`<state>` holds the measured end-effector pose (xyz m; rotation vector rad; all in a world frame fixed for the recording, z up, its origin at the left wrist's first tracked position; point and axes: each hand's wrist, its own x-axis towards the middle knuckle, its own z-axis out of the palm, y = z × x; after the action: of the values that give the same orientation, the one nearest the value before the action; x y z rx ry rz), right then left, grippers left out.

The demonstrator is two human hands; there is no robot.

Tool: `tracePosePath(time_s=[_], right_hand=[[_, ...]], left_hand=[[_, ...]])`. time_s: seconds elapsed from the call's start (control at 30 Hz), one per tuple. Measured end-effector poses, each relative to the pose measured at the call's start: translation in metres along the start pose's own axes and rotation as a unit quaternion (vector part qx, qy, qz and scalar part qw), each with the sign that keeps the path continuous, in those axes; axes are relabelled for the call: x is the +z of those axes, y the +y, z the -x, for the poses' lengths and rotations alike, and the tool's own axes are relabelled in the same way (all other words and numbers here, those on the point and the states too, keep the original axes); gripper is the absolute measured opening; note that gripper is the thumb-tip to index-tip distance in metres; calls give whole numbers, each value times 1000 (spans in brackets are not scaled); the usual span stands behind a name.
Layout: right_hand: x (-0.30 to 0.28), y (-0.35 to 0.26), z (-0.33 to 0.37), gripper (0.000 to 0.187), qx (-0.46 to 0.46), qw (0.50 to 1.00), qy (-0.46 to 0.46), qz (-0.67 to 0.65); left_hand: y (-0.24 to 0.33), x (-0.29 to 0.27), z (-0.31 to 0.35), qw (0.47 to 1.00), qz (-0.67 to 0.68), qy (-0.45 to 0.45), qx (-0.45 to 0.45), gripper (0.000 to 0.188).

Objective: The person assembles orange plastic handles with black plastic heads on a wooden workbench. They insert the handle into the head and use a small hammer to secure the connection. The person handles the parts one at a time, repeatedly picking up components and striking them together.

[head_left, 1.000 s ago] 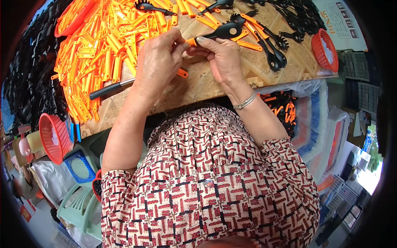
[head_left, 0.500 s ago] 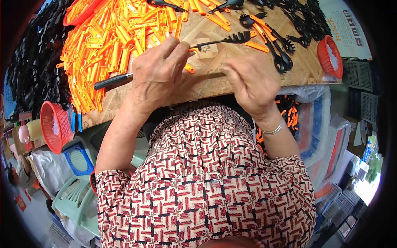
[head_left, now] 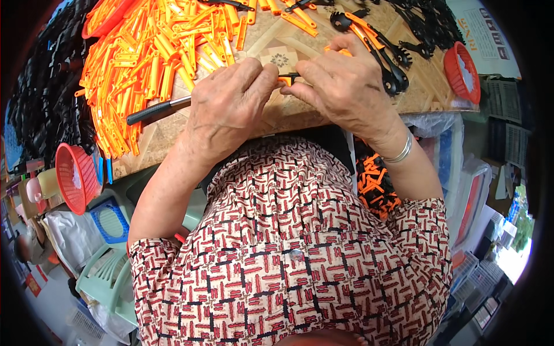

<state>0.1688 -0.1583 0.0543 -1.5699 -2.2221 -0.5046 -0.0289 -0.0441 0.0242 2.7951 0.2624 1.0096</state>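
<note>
Close together over the table's near edge, both my hands grip one kitchen utensil. My left hand point(head_left: 231, 101) is closed around its orange handle point(head_left: 283, 81), and only the handle's end shows. My right hand point(head_left: 346, 86) pinches the black shaft of the pasta server point(head_left: 294, 75) where it meets the orange. The toothed head is hidden behind my right hand. A tool with a black grip and metal shaft point(head_left: 157, 111) runs under my left hand; I cannot tell whether that hand touches it. Beside my right hand lie black utensils with orange handles point(head_left: 392, 81).
A large heap of loose orange handles point(head_left: 153, 52) covers the table's left side. Black utensil parts pile up at far left point(head_left: 49, 75) and far right point(head_left: 430, 23). Red baskets point(head_left: 78, 179) point(head_left: 461, 75) stand at both ends. Below right is a container of orange-and-black pieces point(head_left: 374, 179).
My right hand has moved left and up to the utensil and closed on its black shaft, covering the toothed head. My left hand keeps its hold, slightly further right.
</note>
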Motion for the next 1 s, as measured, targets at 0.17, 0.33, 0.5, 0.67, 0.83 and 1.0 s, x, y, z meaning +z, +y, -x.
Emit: tracePosePath(time_s=[0.17, 0.33, 0.5, 0.67, 0.83, 1.0], right_hand=[[8, 4, 8, 31, -18, 1000, 14, -4], [18, 1, 16, 32, 20, 999, -30, 7], [27, -3, 20, 31, 129, 981, -83, -119], [15, 7, 26, 31, 109, 946, -139, -274], [-20, 12, 36, 31, 313, 715, -260, -568], [-16, -6, 52, 27, 440, 610, -156, -640]], left_hand=[[2, 10, 2, 999, -3, -42, 4, 26], [8, 15, 4, 996, -16, -82, -42, 23], [-6, 18, 7, 997, 1, -80, -16, 21], [-12, 1, 1, 988, 47, -147, -15, 23], [3, -11, -12, 963, 212, -154, -58, 21], [4, -7, -11, 949, 266, -148, -85, 22]])
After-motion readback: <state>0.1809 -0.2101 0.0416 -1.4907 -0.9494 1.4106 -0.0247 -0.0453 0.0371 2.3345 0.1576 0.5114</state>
